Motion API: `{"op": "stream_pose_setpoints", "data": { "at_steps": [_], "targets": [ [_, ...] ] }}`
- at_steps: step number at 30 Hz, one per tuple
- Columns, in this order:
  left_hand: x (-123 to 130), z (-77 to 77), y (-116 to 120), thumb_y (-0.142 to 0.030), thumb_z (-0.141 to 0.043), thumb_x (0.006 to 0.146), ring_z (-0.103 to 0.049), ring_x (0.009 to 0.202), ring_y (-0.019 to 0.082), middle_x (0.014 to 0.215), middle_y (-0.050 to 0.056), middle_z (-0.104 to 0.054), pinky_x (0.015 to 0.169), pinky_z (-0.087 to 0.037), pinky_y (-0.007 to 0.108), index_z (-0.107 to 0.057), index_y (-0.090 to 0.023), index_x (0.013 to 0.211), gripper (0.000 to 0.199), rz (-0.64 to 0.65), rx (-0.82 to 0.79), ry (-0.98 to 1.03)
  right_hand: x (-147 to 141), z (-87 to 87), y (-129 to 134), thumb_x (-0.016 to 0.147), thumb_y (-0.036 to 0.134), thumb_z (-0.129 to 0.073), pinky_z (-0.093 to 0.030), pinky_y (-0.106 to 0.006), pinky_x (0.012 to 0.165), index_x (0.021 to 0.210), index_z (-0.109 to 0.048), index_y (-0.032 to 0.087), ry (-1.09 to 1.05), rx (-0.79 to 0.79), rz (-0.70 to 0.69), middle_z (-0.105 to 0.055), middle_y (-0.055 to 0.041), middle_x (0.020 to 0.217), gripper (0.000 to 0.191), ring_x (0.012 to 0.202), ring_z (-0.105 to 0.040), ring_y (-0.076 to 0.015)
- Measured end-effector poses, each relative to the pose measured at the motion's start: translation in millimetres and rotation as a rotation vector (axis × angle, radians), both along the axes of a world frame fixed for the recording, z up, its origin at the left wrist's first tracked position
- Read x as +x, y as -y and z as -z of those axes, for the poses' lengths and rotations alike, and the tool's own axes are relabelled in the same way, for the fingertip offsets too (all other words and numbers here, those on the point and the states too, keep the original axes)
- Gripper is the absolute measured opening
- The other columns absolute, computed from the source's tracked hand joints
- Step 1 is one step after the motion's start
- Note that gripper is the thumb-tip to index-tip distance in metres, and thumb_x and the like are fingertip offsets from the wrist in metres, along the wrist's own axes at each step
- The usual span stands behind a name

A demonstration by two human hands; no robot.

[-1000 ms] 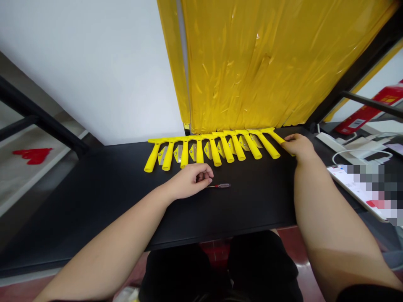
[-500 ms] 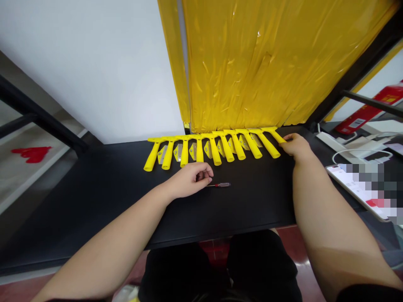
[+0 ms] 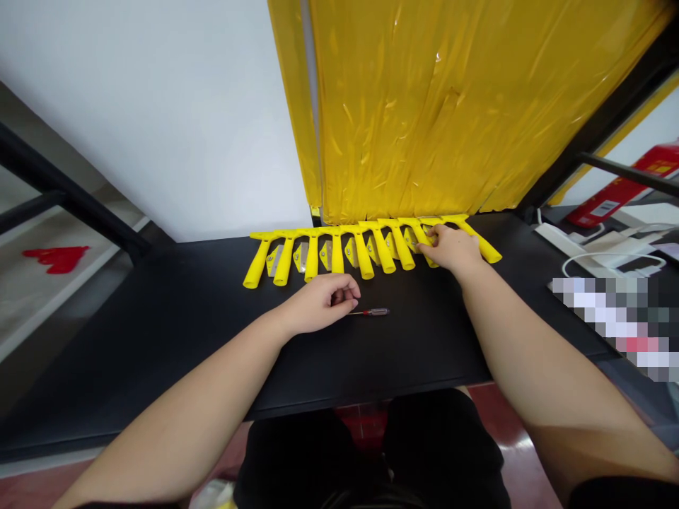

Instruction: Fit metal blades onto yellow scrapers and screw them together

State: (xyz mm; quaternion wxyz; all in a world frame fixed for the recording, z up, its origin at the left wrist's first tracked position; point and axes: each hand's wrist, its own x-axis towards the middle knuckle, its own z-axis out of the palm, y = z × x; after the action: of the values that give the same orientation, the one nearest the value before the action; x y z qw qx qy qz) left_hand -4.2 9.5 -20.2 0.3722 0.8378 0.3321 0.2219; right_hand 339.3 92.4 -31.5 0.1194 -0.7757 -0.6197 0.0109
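A row of several yellow-handled razor scrapers lies on the black table, with small metal blades showing between the handles. My right hand rests on the right part of the row, its fingertips touching a blade. The rightmost yellow handle shows past that hand. My left hand sits curled just in front of the row. Its fingers close around the tip of a small screwdriver with a red and grey handle, which lies on the table.
A yellow plastic-covered panel rises behind the row. On the right stand a white power strip, a white cable and a pixelated phone, with a red box farther back. My black shorts show below the table edge.
My right hand has slid left from the end of the row onto the blades, uncovering the last handle. My left hand and the screwdriver have not visibly moved.
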Motion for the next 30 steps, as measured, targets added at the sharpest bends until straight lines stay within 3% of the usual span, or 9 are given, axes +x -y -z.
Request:
{"op": "stream_pose_setpoints", "data": {
  "at_steps": [4, 7, 13, 16, 18, 21, 23, 27, 30],
  "targets": [
    [0, 1.1, 0, -0.027, -0.064, 0.096, -0.055, 0.066, 0.011, 0.078, -0.001, -0.062, 0.062, -0.046, 0.025, -0.068, -0.019, 0.099, 0.01, 0.004, 0.006, 0.003, -2, -0.1, -2, 0.085, 0.059, -0.07, -0.047, -0.055, 0.1, 0.125, -0.071, 0.025, -0.013, -0.034, 0.035, -0.079, -0.014, 0.109, 0.053, 0.114, -0.07, -0.0408],
    [0, 1.4, -1, -0.027, -0.064, 0.096, -0.055, 0.065, 0.011, 0.077, -0.002, -0.061, 0.061, -0.045, 0.025, -0.068, -0.019, 0.099, 0.009, 0.006, 0.006, -0.001, -1, -0.8, -2, 0.081, 0.053, -0.072, -0.051, -0.052, 0.095, 0.117, -0.071, 0.024, -0.082, 0.03, 0.067, -0.079, -0.0132, 0.107, 0.046, 0.11, -0.072, -0.0394],
    [1, -2.1, 0, -0.027, -0.065, 0.096, -0.054, 0.064, 0.011, 0.076, -0.002, -0.061, 0.061, -0.045, 0.025, -0.068, -0.019, 0.097, 0.009, -0.001, 0.015, 0.009, 0, -4.6, 9, 0.076, 0.054, -0.078, -0.053, -0.039, 0.071, 0.093, -0.064, 0.026, -0.434, 0.185, 0.024, -0.074, -0.0068, 0.085, 0.036, 0.079, -0.07, -0.0286],
    [2, -1.8, 1, -0.029, -0.066, 0.096, -0.056, 0.068, 0.011, 0.078, -0.001, -0.062, 0.064, -0.048, 0.026, -0.07, -0.018, 0.101, 0.013, -0.03, -0.014, 0.043, -15, -10.0, 23, 0.079, 0.056, -0.077, -0.048, -0.035, 0.06, 0.098, -0.06, 0.027, -0.695, 0.26, -0.154, -0.068, -0.0023, 0.075, 0.039, 0.065, -0.061, -0.0226],
    [3, 0.5, 0, -0.031, -0.068, 0.096, -0.061, 0.077, 0.013, 0.092, 0.003, -0.068, 0.071, -0.053, 0.029, -0.07, -0.018, 0.115, 0.023, -0.07, -0.084, 0.144, -35, -14.1, 36, 0.081, 0.055, -0.077, -0.046, -0.034, 0.058, 0.102, -0.058, 0.028, -0.827, 0.276, -0.383, -0.065, 0.0004, 0.076, 0.039, 0.062, -0.056, -0.0195],
    [5, 4.7, -2, -0.038, -0.073, 0.095, -0.067, 0.095, 0.017, 0.12, 0.011, -0.068, 0.082, -0.059, 0.033, -0.062, -0.019, 0.134, 0.045, -0.109, -0.24, 0.373, -74, -19.8, 61, 0.085, 0.043, -0.078, -0.048, -0.034, 0.067, 0.101, -0.059, 0.027, -0.824, 0.304, -0.73, -0.067, -0.0004, 0.089, 0.029, 0.071, -0.056, -0.0175],
    [6, 6.4, -3, -0.045, -0.073, 0.096, -0.069, 0.099, 0.019, 0.123, 0.012, -0.068, 0.085, -0.061, 0.035, -0.061, -0.019, 0.132, 0.046, -0.122, -0.334, 0.483, -99, -24.1, 79, 0.087, 0.036, -0.077, -0.049, -0.033, 0.07, 0.1, -0.06, 0.027, -0.762, 0.286, -0.872, -0.066, 0.0006, 0.088, 0.023, 0.073, -0.057, -0.0169],
    [7, 6.4, -3, -0.056, -0.071, 0.097, -0.07, 0.091, 0.017, 0.106, 0.006, -0.07, 0.082, -0.062, 0.032, -0.063, -0.019, 0.115, 0.042, -0.159, -0.46, 0.602, -114, -33.4, 93, 0.091, 0.039, -0.077, -0.054, -0.035, 0.075, 0.102, -0.062, 0.026, -0.716, 0.242, -1.034, -0.071, -0.0007, 0.091, 0.022, 0.078, -0.064, -0.0187],
    [6, 6.0, -3, -0.06, -0.075, 0.093, -0.069, 0.08, 0.014, 0.093, 0.002, -0.068, 0.072, -0.061, 0.028, -0.061, -0.019, 0.104, 0.044, -0.174, -0.502, 0.619, -79, -35.8, 71, 0.098, 0.041, -0.069, -0.056, -0.044, 0.091, 0.109, -0.069, 0.026, -0.562, 0.293, -0.864, -0.078, -0.0055, 0.102, 0.019, 0.095, -0.071, -0.0255]
  ]
}}
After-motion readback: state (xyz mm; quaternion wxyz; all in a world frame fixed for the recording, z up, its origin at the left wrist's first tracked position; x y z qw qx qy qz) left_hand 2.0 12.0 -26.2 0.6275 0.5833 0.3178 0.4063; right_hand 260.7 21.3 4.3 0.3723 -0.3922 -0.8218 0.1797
